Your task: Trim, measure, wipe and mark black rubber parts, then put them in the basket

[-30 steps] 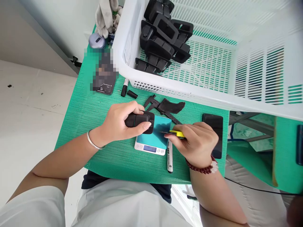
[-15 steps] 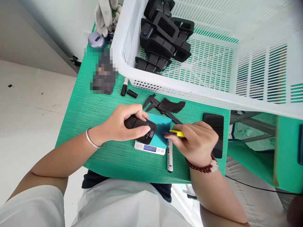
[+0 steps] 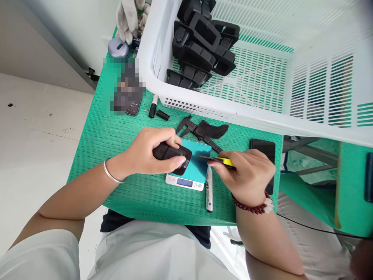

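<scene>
My left hand (image 3: 157,149) is closed around a black molded plastic part (image 3: 184,165), thumb across its near side and fingers over the far side. The part is above the left half of a small digital scale (image 3: 201,185) with a blue-green top; I cannot tell whether it touches the scale. My right hand (image 3: 247,173) grips a yellow-and-black utility knife (image 3: 225,161). Its thin blade points left over the scale, apart from the black part. A white marker (image 3: 209,194) lies by the scale's right edge, below the knife.
Behind the scale lie a black caliper (image 3: 189,126), a curved black scrap (image 3: 214,130) and a marker cap (image 3: 162,115). A large white basket (image 3: 233,113) with several black parts (image 3: 201,58) borders the back. A dark phone (image 3: 264,146) lies right, partly behind my right hand.
My right hand has drawn the knife slightly to the right, away from the black part, and the blade shows more clearly. My left hand keeps almost the same place.
</scene>
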The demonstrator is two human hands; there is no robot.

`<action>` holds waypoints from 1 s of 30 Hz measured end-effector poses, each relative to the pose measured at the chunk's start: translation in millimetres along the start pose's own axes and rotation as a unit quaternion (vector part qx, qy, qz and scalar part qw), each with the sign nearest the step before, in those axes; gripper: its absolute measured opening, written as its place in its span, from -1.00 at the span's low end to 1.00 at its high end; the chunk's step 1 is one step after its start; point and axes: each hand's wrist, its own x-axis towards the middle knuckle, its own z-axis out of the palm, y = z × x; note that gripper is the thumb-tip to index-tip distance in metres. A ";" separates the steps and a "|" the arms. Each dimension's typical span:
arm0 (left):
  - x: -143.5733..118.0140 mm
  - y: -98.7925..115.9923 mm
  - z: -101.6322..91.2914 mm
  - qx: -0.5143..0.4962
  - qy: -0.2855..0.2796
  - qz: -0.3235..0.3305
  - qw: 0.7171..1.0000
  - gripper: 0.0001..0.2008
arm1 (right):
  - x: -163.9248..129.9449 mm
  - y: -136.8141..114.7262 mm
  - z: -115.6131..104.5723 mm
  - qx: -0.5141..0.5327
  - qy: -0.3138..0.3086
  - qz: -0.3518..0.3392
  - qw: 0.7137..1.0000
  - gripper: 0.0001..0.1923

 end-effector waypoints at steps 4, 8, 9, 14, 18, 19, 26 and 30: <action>1.1 -0.2 -1.8 0.033 0.021 -0.014 0.999 -0.73 | 0.1 -5.2 -4.1 0.042 -0.032 -0.041 0.998 -0.63; 1.1 0.4 -0.7 0.041 -0.002 -0.007 0.999 -0.71 | -0.1 -10.4 -4.8 0.046 -0.049 -0.046 0.997 -0.64; 1.0 0.4 -0.6 0.042 -0.006 -0.006 0.999 -0.72 | -0.1 -10.9 -4.6 0.044 -0.047 -0.044 0.997 -0.65; 0.9 -0.4 -0.4 0.043 -0.009 -0.007 0.999 -0.72 | 0.5 -9.2 -1.7 0.020 -0.038 -0.026 0.999 -0.66; -0.9 1.4 3.2 0.007 -0.050 0.011 0.999 -0.74 | 0.4 -2.2 1.2 -0.038 -0.020 0.007 0.999 -0.63; -1.2 1.9 3.7 0.006 -0.056 0.013 0.998 -0.74 | 0.2 -0.4 1.3 -0.048 -0.011 0.018 0.999 -0.62; 2.2 -0.1 -5.5 0.047 0.018 -0.003 0.999 -0.75 | -0.5 -6.4 -4.3 0.019 -0.010 -0.024 0.999 -0.67; 2.0 0.2 -4.2 0.049 0.013 -0.013 0.999 -0.73 | -0.7 -12.1 -2.3 0.030 -0.026 -0.037 0.998 -0.68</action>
